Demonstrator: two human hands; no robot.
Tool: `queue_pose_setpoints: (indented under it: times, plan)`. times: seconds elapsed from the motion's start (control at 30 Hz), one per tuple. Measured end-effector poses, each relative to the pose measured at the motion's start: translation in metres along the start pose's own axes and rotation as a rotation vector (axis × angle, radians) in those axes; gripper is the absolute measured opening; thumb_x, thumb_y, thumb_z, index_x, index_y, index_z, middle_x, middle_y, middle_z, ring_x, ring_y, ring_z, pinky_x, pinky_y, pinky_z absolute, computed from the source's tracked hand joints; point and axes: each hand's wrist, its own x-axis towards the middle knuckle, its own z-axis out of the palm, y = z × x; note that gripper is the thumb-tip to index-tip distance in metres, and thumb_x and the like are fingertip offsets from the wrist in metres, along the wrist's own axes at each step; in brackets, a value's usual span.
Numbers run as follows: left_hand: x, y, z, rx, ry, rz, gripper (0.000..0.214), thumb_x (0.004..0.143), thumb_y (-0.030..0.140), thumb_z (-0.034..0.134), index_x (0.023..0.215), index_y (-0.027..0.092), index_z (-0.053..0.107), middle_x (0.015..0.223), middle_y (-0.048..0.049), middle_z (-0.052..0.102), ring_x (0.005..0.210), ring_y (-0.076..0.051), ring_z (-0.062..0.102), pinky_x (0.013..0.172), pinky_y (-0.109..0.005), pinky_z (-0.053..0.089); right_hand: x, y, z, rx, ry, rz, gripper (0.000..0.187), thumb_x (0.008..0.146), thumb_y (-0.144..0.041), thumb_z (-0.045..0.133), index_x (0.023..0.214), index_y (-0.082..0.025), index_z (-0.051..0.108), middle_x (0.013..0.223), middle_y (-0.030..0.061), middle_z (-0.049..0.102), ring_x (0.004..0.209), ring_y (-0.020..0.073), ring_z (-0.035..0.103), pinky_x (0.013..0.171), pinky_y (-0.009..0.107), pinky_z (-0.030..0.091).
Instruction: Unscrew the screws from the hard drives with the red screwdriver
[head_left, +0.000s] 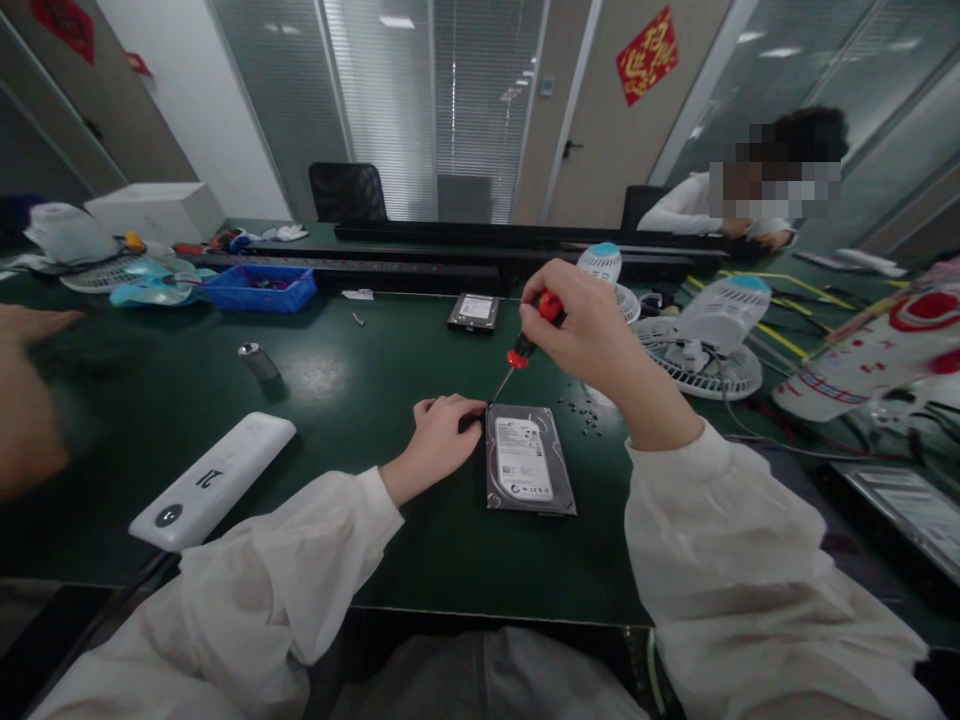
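Observation:
My right hand is wrapped round the red and black handle of a screwdriver. The screwdriver slants down, and its tip meets the upper left corner of a hard drive lying label up on the table. At that same corner is my left hand, its fingers closed on a small black piece beside the drive's edge. What the piece is cannot be made out. Several small dark screws lie scattered to the right of the drive.
A second hard drive lies farther back. To the left are a white power bank, a metal cylinder and a blue tray. White fans stand right. Another person's arm reaches in at left; a person sits across.

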Motion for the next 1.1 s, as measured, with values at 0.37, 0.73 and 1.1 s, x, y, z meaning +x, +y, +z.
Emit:
queue_pose_setpoints:
  times: [0.37, 0.73, 1.1]
  plan:
    - [-0.001, -0.001, 0.001, -0.009, 0.006, 0.017, 0.035, 0.097, 0.015, 0.059, 0.123, 0.026, 0.079, 0.126, -0.0050, 0.079, 0.124, -0.026, 0.068, 0.116, -0.050, 0.038, -0.003, -0.004, 0.000, -0.099, -0.026, 0.061, 0.016, 0.091, -0.020, 0.055, 0.107, -0.021, 0.055, 0.102, 0.0078, 0.068, 0.079, 0.0196, 0.058, 0.074, 0.036, 0.048]
    - [-0.002, -0.002, -0.001, -0.035, -0.018, 0.010, 0.035, 0.097, 0.020, 0.057, 0.121, 0.028, 0.080, 0.120, -0.0040, 0.079, 0.120, -0.028, 0.069, 0.116, -0.053, 0.038, -0.003, -0.012, -0.001, -0.174, -0.021, 0.227, 0.023, 0.089, -0.022, 0.055, 0.111, -0.022, 0.047, 0.086, 0.0025, 0.060, 0.058, 0.0134, 0.039, 0.059, 0.031, 0.035]
    - [0.000, -0.008, -0.001, -0.050, -0.042, -0.015, 0.035, 0.092, 0.030, 0.060, 0.122, 0.027, 0.078, 0.122, -0.0048, 0.081, 0.117, -0.029, 0.072, 0.118, -0.053, 0.041, 0.005, -0.018, -0.004, 0.062, -0.050, 0.177, 0.006, 0.096, -0.021, 0.053, 0.097, -0.020, 0.058, 0.097, 0.0032, 0.069, 0.085, 0.0178, 0.060, 0.078, 0.032, 0.042]
